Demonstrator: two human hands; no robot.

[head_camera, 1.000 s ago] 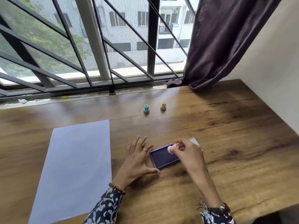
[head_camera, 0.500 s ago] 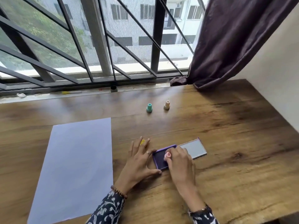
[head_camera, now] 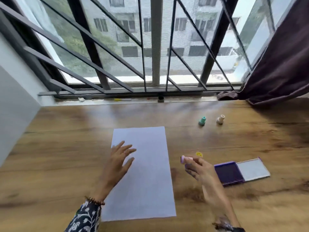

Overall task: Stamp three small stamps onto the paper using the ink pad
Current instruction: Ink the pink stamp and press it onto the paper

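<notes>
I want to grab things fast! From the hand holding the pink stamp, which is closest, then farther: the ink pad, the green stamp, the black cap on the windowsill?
1. Ink pad, just right of the right hand.
2. Green stamp, farther back on the table.
3. Black cap, on the windowsill.

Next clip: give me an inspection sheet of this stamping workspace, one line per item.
Surface: wooden table, bare apart from the items below.
Job's things: paper unmarked; ink pad open, lid flat beside it; green stamp and beige stamp upright at the back.
Clutter: small yellow piece near the pad; bits on the windowsill.
Grippers: left hand open over the paper's left edge; right hand holds pink stamp between pad and paper.
Cables: nothing seen.
Surroundings: barred window, dark curtain at right.
</notes>
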